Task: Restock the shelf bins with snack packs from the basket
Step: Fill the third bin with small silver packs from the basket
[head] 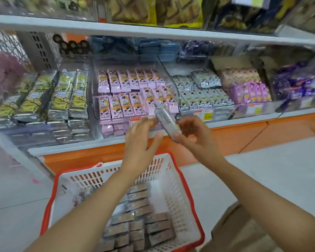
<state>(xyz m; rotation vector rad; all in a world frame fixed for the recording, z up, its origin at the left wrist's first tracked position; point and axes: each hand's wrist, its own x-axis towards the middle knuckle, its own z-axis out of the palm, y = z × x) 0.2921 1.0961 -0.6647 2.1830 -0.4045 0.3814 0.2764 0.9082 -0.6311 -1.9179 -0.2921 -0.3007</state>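
1. Since only the head view is given, everything is read from it: a snack pack (168, 122) is held tilted in the right hand (191, 135), whose grip is closed round the pack's lower end.
2. The left hand (142, 140) is kept wide, fingers straight, beside the pack's upper end; whether it is touched cannot be told.
3. The pack is raised just in front of the clear bin (98, 99) of pink packs, on the lower shelf (76, 148).
4. Below the forearms, the white basket (182, 179) with a red rim is seen, with many brown packs (145, 220) lying in it.
5. The step in hand is judged to be the placing of one pack; restocking is far from finished.
6. For the next move, the pack would need to be turned to match the rows and slid over the bin's front lip.
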